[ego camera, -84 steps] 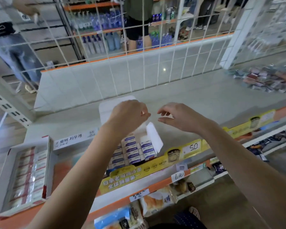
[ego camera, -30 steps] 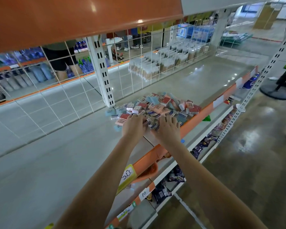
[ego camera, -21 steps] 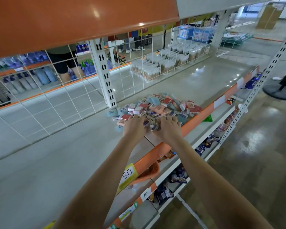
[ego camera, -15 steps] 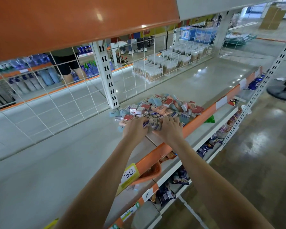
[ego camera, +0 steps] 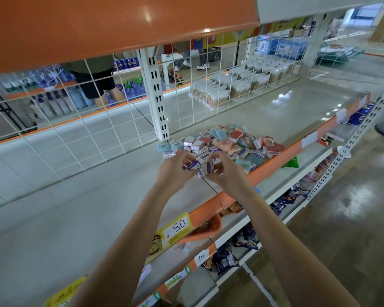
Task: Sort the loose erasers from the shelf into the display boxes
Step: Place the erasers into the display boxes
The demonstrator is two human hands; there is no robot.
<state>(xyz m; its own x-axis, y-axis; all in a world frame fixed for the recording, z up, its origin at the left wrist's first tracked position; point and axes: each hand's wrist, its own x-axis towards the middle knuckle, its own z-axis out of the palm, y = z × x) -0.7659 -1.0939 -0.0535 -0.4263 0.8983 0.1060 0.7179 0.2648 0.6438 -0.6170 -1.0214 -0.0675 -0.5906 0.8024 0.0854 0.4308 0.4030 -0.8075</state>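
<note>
My left grip (ego camera: 173,168) curls round a small white eraser with a blue label (ego camera: 192,165), lifted just above the pale grey metal shelf (ego camera: 75,218). Beside it, my right grip (ego camera: 225,171) pinches more white-and-blue erasers (ego camera: 209,167), the two nearly touching. Just beyond them lies the loose heap of small boxed erasers in white, red, pink and pale blue (ego camera: 226,142), near the shelf's orange front edge (ego camera: 282,154). I see no display boxes here.

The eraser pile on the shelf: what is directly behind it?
Behind the eraser pile stands a white upright post and a wire grid; packs show through the grid. The pile hides the shelf under it.
</note>
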